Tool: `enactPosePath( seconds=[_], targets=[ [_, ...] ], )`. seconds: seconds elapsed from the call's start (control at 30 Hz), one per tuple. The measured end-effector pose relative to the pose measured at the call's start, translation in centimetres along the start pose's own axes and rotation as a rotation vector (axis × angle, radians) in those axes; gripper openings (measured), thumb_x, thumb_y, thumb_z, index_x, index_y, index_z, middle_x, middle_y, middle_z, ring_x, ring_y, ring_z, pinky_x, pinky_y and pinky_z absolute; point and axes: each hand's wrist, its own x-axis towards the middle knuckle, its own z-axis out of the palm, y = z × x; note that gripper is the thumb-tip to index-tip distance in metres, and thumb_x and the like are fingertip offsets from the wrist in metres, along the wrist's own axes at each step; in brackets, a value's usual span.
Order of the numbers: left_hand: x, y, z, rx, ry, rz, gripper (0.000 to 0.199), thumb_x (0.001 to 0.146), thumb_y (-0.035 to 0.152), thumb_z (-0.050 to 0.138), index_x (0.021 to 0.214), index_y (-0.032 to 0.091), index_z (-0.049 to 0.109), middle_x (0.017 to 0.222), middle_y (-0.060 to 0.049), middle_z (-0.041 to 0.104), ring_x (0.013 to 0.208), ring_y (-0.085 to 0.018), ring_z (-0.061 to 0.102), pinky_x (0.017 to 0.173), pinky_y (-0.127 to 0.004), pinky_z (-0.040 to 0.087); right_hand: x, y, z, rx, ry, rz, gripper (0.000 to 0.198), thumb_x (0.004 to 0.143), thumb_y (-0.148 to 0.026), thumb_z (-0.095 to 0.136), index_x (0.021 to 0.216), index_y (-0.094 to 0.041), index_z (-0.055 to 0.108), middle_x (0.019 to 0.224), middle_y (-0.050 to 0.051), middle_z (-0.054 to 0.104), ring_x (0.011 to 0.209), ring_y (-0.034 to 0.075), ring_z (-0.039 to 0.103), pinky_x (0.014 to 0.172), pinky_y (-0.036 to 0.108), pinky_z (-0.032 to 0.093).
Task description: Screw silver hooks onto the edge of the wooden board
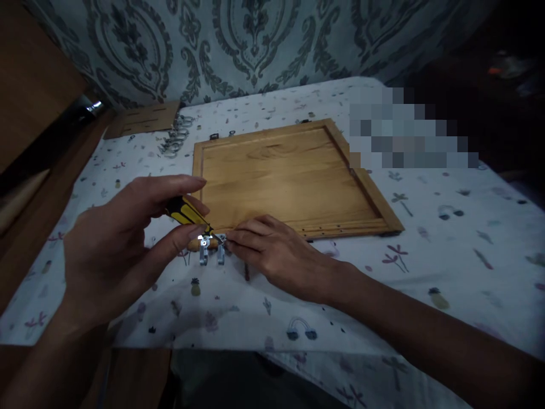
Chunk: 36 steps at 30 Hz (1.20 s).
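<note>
Head view: a wooden panel (276, 176) lies flat on the bench (238, 329), honey-coloured, with grain swirling near its far side and a raised frame around a sunken middle. Dark dots mark the frame's near rail. At the panel's near left corner, two bright metal fittings (204, 250) stand side by side, their ends jutting past the edge toward the person. The left hand (123, 238) pinches a yellow-and-black screwdriver (189, 213) between thumb and fingers, the index finger stretched out above the handle; the tool slants down toward the fittings. The right hand (281, 255) rests at the near edge, its fingers close together and their tips beside the right-hand fitting; whether they grip it I cannot tell.

White cloth printed with pineapples, palms and rainbows covers the bench. Beyond hangs grey fabric (255, 45) with large scrolling motifs, and brown wooden furniture (34, 74) stands at the left. The room is dim, its right side nearly black behind a pixelated patch.

Counted: one panel, one screwdriver, two fittings, one piece of cardboard (142, 119) at the far left, and beside it one heap of metal pieces (175, 136), probably several, too blurred to number.
</note>
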Motion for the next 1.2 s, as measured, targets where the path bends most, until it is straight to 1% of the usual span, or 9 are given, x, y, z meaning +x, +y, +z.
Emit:
enactPosePath(
  seconds=[0.07,0.13,0.2,0.27,0.57,0.77,0.9,1.03,1.2],
  targets=[
    [-0.3,0.4,0.1,-0.067,0.019,-0.035,0.039,0.084,0.021,0.075,0.118,0.037,0.07,0.099,0.004,0.074,0.086,-0.02,0.073,0.08,-0.037,0.066,0.0,0.0,-0.1,-0.01,0.003,-0.007,0.026,0.103,-0.014,0.045,0.113,-0.011,0.068,0.12,0.009,0.072,0.11,0.023,0.058,0.09,0.039,0.046],
    [-0.4,1.0,0.3,-0.109,0.087,-0.128,0.037,0.086,0.017,0.072,0.118,0.036,0.069,0.099,0.003,0.072,0.089,-0.02,0.072,0.081,-0.039,0.066,0.0,0.0,-0.2,-0.016,0.001,-0.015,0.025,0.103,-0.014,0.046,0.113,-0.01,0.068,0.12,0.01,0.072,0.109,0.023,0.059,0.088,0.039,0.046],
    [-0.5,1.5,0.5,-0.089,0.143,-0.211,0.035,0.089,0.018,0.068,0.119,0.036,0.067,0.102,0.003,0.07,0.092,-0.021,0.071,0.082,-0.042,0.065,0.0,0.0,-0.2,-0.013,0.002,-0.02,0.027,0.103,-0.015,0.044,0.114,-0.01,0.068,0.121,0.01,0.072,0.108,0.023,0.059,0.088,0.039,0.047],
    [-0.4,1.7,0.6,-0.061,0.156,-0.226,0.032,0.088,0.02,0.068,0.118,0.033,0.066,0.103,0.001,0.07,0.093,-0.022,0.07,0.081,-0.044,0.064,0.0,0.0,-0.1,-0.004,0.011,-0.021,0.028,0.103,-0.014,0.042,0.114,-0.009,0.068,0.12,0.01,0.072,0.107,0.023,0.058,0.088,0.04,0.047],
    [-0.8,0.5,0.9,0.025,0.122,-0.186,0.03,0.088,0.027,0.071,0.118,0.033,0.067,0.107,0.002,0.071,0.09,-0.022,0.072,0.07,-0.039,0.062,0.0,0.1,-0.1,-0.007,-0.015,-0.011,0.031,0.104,-0.014,0.039,0.114,-0.013,0.069,0.12,0.009,0.072,0.11,0.022,0.059,0.091,0.04,0.048],
    [-1.0,0.4,1.2,0.038,0.163,-0.181,0.028,0.087,0.029,0.073,0.114,0.035,0.068,0.106,0.003,0.071,0.088,-0.019,0.072,0.066,-0.035,0.062,0.0,0.1,0.0,0.014,0.014,-0.023,0.028,0.104,-0.014,0.041,0.115,-0.008,0.067,0.116,0.01,0.072,0.107,0.023,0.059,0.091,0.04,0.047],
    [-1.1,0.3,1.3,0.138,0.16,-0.209,0.026,0.089,0.039,0.07,0.114,0.033,0.068,0.106,0.003,0.072,0.084,-0.02,0.072,0.068,-0.038,0.062,0.0,0.1,0.1,0.001,-0.003,-0.018,0.029,0.105,-0.014,0.04,0.115,-0.01,0.067,0.116,0.01,0.072,0.106,0.023,0.059,0.09,0.04,0.046],
    [-1.1,0.3,1.2,0.184,0.153,-0.206,0.025,0.09,0.04,0.068,0.114,0.033,0.068,0.108,0.003,0.072,0.084,-0.02,0.072,0.07,-0.037,0.062,0.0,0.1,0.2,-0.001,0.001,-0.012,0.027,0.104,-0.014,0.043,0.113,-0.01,0.068,0.116,0.009,0.072,0.107,0.023,0.059,0.09,0.039,0.046],
    [-0.8,0.6,0.5,0.178,0.065,-0.108,0.026,0.086,0.035,0.073,0.112,0.035,0.07,0.106,0.007,0.074,0.086,-0.019,0.073,0.073,-0.033,0.063,0.0,0.0,0.3,0.005,0.048,-0.022,0.027,0.103,-0.013,0.044,0.114,-0.008,0.067,0.119,0.009,0.073,0.108,0.024,0.06,0.09,0.04,0.046]
  ],
)
